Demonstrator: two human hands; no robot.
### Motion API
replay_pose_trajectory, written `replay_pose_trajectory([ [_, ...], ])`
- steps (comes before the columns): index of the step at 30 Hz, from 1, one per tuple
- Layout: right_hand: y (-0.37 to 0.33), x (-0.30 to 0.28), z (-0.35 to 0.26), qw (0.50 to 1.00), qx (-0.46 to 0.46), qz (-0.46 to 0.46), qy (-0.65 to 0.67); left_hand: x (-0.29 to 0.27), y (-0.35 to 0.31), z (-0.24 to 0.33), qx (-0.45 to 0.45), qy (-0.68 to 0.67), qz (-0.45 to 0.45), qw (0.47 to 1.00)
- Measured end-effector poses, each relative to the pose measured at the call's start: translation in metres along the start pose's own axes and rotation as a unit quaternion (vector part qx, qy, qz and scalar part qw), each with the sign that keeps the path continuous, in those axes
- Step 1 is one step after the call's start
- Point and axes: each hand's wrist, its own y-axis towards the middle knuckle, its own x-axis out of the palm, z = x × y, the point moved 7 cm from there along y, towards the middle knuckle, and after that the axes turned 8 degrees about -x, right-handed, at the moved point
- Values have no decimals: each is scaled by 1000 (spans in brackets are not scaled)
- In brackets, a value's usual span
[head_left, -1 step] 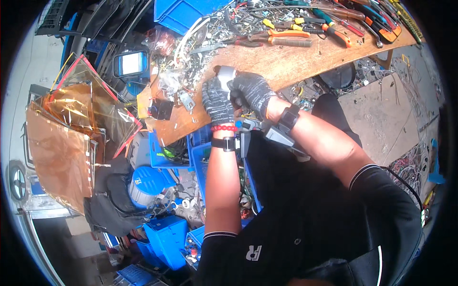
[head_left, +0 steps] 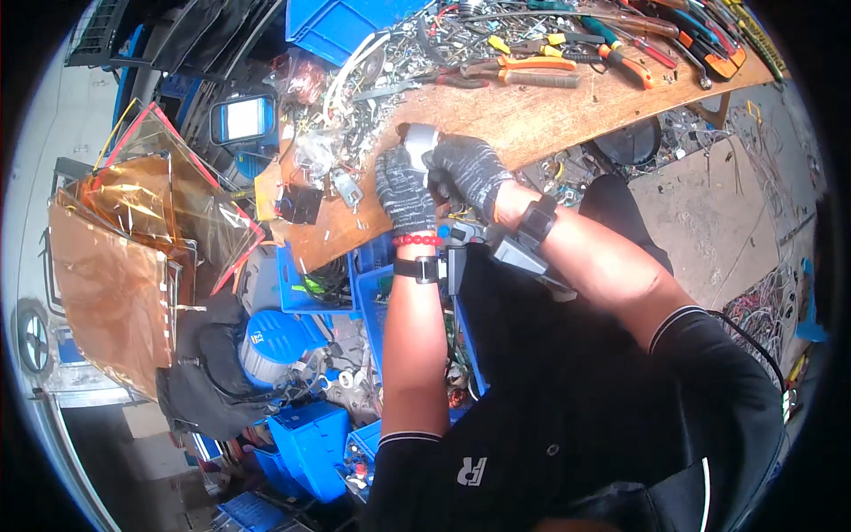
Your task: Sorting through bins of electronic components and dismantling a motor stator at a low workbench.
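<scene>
Left hand (head_left: 405, 191) and right hand (head_left: 472, 170) are together, gloved, both closed around a silvery part (head_left: 421, 140) by the near edge of the wooden bench (head_left: 523, 120). Work on it looks underway, not finished: part not set down, orange-handled pliers (head_left: 536, 63) out of hand. Can't tell what's done or left; hands hide most of it.

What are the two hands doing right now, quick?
Left hand: closed, holding a silvery piece.
Right hand: closed on the same silvery piece, some fingers hidden.
</scene>
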Motion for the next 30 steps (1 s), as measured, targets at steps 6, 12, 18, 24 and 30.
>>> replay_pose_trajectory([
  [6,8,-6,0,962,-134,5,-238,-13,-11,13,-42,45,-65,996],
  [12,8,-13,10,946,-179,46,-268,-17,-14,3,-202,-143,-80,966],
  [18,-7,-20,-10,905,-206,62,-367,-4,-27,-1,-292,-502,-161,798],
  [24,-6,-26,-15,898,-195,72,-387,-25,-22,22,-253,-443,-132,850],
  [30,8,-29,6,942,-183,74,-270,-27,-18,25,-280,-463,-138,830],
])
